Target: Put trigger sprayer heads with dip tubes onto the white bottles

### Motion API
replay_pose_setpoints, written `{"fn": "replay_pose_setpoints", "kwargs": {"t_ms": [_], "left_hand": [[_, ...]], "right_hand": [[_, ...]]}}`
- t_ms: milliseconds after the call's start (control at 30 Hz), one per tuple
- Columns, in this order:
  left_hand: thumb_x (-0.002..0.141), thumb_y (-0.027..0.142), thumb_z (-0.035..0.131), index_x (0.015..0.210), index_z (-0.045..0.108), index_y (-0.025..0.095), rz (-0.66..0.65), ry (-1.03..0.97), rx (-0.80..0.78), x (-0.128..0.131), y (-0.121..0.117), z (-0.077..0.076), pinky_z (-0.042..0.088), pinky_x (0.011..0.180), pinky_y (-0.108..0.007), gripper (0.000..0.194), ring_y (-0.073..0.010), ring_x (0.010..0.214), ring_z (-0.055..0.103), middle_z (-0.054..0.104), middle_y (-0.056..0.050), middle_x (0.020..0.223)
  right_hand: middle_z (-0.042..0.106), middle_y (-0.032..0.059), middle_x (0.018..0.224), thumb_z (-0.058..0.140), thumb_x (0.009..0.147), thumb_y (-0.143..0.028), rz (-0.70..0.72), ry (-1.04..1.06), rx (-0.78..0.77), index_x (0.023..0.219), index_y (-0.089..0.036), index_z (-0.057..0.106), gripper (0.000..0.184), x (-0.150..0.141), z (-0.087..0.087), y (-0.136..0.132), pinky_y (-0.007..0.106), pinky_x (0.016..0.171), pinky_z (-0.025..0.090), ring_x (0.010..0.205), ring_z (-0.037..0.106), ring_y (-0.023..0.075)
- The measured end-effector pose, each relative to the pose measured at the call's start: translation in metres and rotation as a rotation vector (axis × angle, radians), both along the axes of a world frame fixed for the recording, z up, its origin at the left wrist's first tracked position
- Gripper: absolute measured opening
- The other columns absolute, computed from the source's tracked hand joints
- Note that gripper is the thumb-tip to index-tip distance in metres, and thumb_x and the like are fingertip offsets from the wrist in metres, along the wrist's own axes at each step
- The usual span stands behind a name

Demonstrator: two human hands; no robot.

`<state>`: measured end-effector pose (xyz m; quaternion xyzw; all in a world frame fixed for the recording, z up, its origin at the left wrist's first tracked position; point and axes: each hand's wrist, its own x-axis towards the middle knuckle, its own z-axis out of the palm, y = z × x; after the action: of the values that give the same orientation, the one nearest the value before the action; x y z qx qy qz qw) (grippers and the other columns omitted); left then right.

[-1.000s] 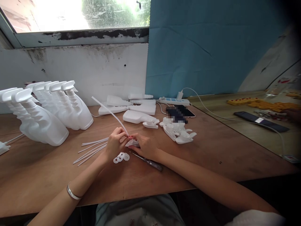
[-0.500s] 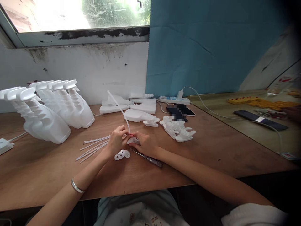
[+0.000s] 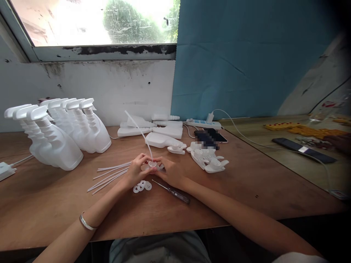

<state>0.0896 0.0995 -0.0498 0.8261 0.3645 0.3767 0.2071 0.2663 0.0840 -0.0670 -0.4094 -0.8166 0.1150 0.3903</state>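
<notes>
Between both hands is a white spray trigger head (image 3: 152,165), its collar facing up and a thin white dip tube (image 3: 139,128) rising from it, leaning left. My left hand (image 3: 138,170) grips the head's left side, and my right hand (image 3: 169,171) closes round its right side. Fingers cover much of the head. Below my left hand lie several flat white washers (image 3: 142,186). A screwdriver (image 3: 175,193) rests under my right wrist. More dip tubes (image 3: 109,177) lie left of my left hand.
Several white spray bottles (image 3: 63,146) stand at the left. Loose bottles (image 3: 161,140) lie at the back, and more trigger heads (image 3: 212,160) on the right. Phones (image 3: 205,138) and a power strip (image 3: 203,123) are behind them. Another person's hand (image 3: 340,142) shows at far right.
My fingers have moved from the tube's base down round the trigger head, whose collar now shows. The tube still stands up from it. The camera view has tilted slightly upward.
</notes>
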Motion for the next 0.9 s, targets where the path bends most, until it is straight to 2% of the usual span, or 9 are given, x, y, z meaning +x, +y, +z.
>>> {"fn": "replay_pose_setpoints", "kwargs": {"t_ms": [133,267,367,433,467,500,600,700,900], "left_hand": [[0.074,0.043,0.06,0.091,0.057,0.02,-0.025,0.031,-0.106,-0.001,0.002,-0.004,0.042,0.066,-0.025,0.029,-0.0147,0.072,0.054,0.061,-0.001,0.081],[0.076,0.041,0.057,0.085,0.057,0.02,0.031,0.011,-0.14,-0.001,0.003,-0.006,0.041,0.068,-0.026,0.023,-0.0148,0.074,0.055,0.063,-0.001,0.083],[0.076,0.041,0.057,0.081,0.057,0.019,0.084,-0.017,-0.149,-0.001,0.003,-0.007,0.042,0.067,-0.026,0.022,-0.0151,0.072,0.055,0.063,-0.002,0.084],[0.077,0.041,0.055,0.084,0.057,0.019,0.112,-0.049,-0.113,-0.002,0.003,-0.007,0.042,0.07,-0.028,0.023,-0.0155,0.074,0.055,0.062,-0.002,0.085],[0.078,0.041,0.053,0.086,0.057,0.019,0.134,-0.066,-0.085,-0.003,0.004,-0.006,0.042,0.071,-0.029,0.023,-0.0156,0.074,0.054,0.06,-0.003,0.085],[0.079,0.041,0.052,0.088,0.056,0.019,0.163,-0.086,-0.059,-0.004,0.005,-0.006,0.042,0.071,-0.029,0.024,-0.0156,0.074,0.054,0.058,-0.003,0.084],[0.077,0.043,0.054,0.095,0.051,0.019,0.266,-0.166,-0.044,-0.01,0.006,-0.002,0.043,0.069,-0.029,0.03,-0.0157,0.073,0.055,0.055,-0.002,0.081],[0.068,0.045,0.063,0.096,0.047,0.019,0.37,-0.246,-0.075,-0.015,0.009,0.002,0.043,0.066,-0.027,0.042,-0.0161,0.073,0.056,0.056,-0.001,0.08],[0.062,0.049,0.066,0.083,0.052,0.018,0.443,-0.449,-0.169,-0.022,0.018,0.005,0.039,0.052,-0.022,0.039,-0.0117,0.055,0.048,0.052,0.004,0.062]], "right_hand": [[0.065,0.0055,0.094,0.057,0.078,-0.026,0.041,-0.002,-0.02,0.107,-0.019,0.05,0.03,0.004,0.003,-0.003,0.03,0.071,0.048,0.082,0.062,0.0181],[0.06,0.0085,0.106,0.047,0.079,-0.017,0.071,0.034,0.068,0.113,-0.018,0.046,0.034,0.014,0.015,0.006,0.033,0.082,0.046,0.095,0.058,0.0188],[0.057,0.0097,0.109,0.04,0.083,-0.017,-0.158,-0.028,0.115,0.111,-0.016,0.045,0.029,0.018,0.032,0.031,0.033,0.087,0.043,0.101,0.053,0.0188],[0.055,0.0119,0.113,0.044,0.083,-0.024,-0.326,-0.262,0.111,0.115,-0.013,0.042,0.034,0.017,0.042,0.053,0.035,0.09,0.041,0.106,0.05,0.0218],[0.053,0.0135,0.116,0.046,0.083,-0.029,-0.374,-0.435,0.09,0.119,-0.012,0.039,0.04,0.015,0.045,0.065,0.037,0.09,0.04,0.108,0.048,0.0239],[0.053,0.0154,0.115,0.051,0.081,-0.033,-0.377,-0.501,0.073,0.119,-0.01,0.04,0.047,0.013,0.047,0.075,0.039,0.089,0.04,0.107,0.049,0.0268],[0.054,0.02,0.112,0.063,0.071,-0.041,-0.368,-0.628,0.034,0.118,-0.009,0.043,0.06,0.005,0.043,0.101,0.046,0.085,0.041,0.103,0.05,0.0339],[0.056,0.0197,0.108,0.067,0.067,-0.044,-0.342,-0.722,0.01,0.118,-0.013,0.044,0.063,-0.001,0.035,0.115,0.047,0.082,0.041,0.1,0.052,0.0356],[0.057,0.0169,0.108,0.058,0.077,-0.028,-0.302,-0.811,0.029,0.121,-0.016,0.039,0.05,-0.008,0.036,0.122,0.041,0.08,0.043,0.097,0.056,0.0313]]}}
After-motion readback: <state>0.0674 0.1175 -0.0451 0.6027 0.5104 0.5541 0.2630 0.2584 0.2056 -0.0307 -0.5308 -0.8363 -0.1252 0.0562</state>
